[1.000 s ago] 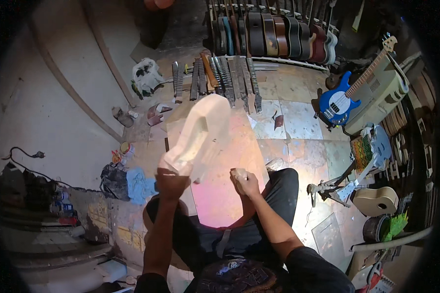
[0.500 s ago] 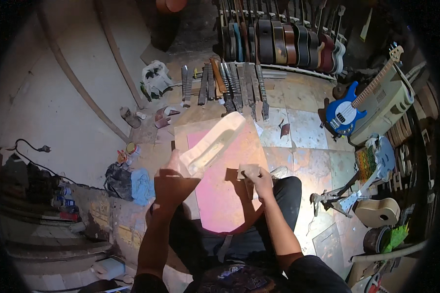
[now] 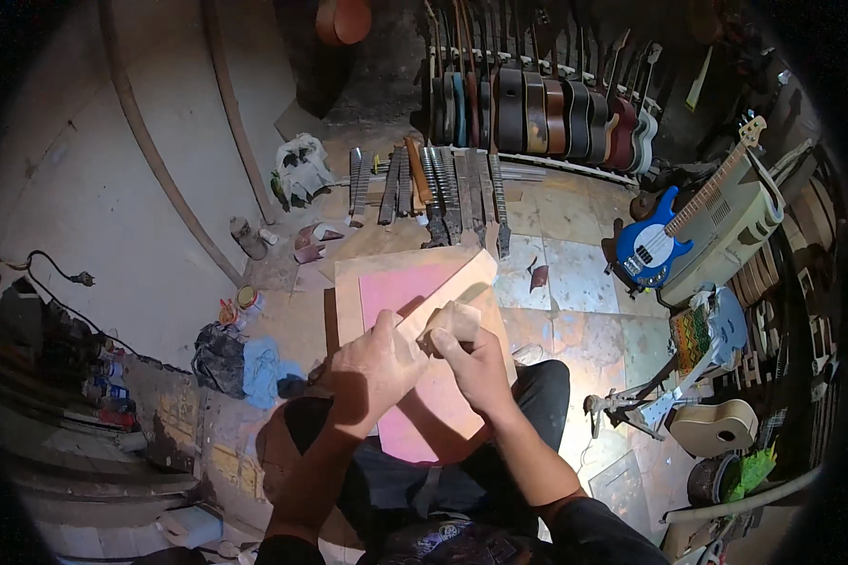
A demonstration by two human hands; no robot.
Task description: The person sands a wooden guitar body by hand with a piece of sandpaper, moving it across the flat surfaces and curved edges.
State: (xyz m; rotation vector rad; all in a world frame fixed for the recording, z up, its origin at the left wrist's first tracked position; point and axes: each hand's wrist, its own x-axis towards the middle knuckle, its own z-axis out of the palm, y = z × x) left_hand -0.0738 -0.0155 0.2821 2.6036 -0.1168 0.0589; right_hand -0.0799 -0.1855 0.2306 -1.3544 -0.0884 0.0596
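Observation:
My left hand grips the lower end of a pale wooden piece, its thumb pointing up along the near end. The piece slants up to the right, and its far end is free. My right hand pinches a folded piece of tan sandpaper and holds it against the wooden piece's right side, close to the left fingers. Beneath both hands lies a pink sheet on a light wooden board over my lap. The hands cover part of the wooden piece.
Beyond the board lie several fretted necks, with a rack of guitars behind. A blue bass guitar leans on the right, above a guitar body. Dark and blue cloths lie at left.
The wooden piece has come lower and turned, hiding its hollow side. My right hand has moved up and left, bringing the sandpaper onto the wood. The view has shifted slightly.

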